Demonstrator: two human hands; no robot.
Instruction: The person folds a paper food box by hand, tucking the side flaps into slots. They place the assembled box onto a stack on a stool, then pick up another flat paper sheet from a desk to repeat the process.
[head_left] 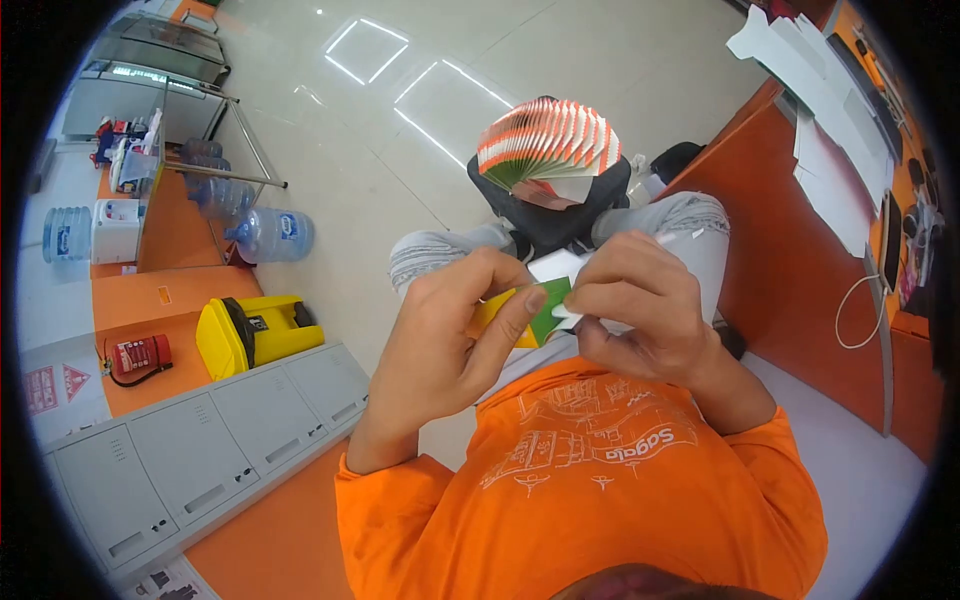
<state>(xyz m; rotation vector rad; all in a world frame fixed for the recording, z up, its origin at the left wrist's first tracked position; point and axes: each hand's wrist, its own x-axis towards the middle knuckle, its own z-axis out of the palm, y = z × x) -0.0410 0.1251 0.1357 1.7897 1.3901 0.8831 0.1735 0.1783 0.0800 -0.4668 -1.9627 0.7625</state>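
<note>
I see the grey lockers running off to the left of the fingers, and the counter's wooden side panel standing to their right, with white sheets piled at its top; nearest below the fingers is the orange shirt; a black seat sits just beyond them, bearing a fan of folded orange-and-white pieces; smallest is the yellow-and-green piece, right between the two hands.

The left hand pinches its yellow part between thumb and forefinger; the right hand has its fingers drawn together on a small white bit at the green end, though I can't tell whether that bit belongs to the same piece.

I judge it to be light, thin paper or card, stiff along its folds but easy to crease or tear; I'd hold it lightly by its edges, fingertips flat.

For writing, I read "Sagala" on the shirt below the fingers; the blue label on the water bottle, far left of them, is too small for me to read.
</note>
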